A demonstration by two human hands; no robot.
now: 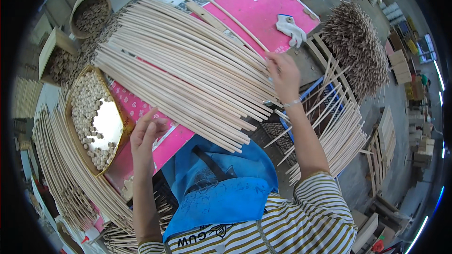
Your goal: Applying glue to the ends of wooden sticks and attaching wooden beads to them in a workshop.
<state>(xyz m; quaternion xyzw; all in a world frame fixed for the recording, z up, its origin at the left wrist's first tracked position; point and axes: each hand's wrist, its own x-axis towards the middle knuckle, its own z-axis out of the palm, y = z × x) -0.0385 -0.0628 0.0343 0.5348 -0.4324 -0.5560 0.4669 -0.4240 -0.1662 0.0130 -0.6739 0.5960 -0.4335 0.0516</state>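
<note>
Wooden rods (188, 70) lengthwise upper-left to lower-right

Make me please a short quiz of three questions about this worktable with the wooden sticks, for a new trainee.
1. True or false: the right hand rests on the spread of long wooden sticks.
2. What fills the shallow tray beside the left hand? A) small wooden balls B) nails C) gloves
3. Which colour is the table cover on which the white glove lies?

Key: 1 true; 2 A; 3 pink.
</note>
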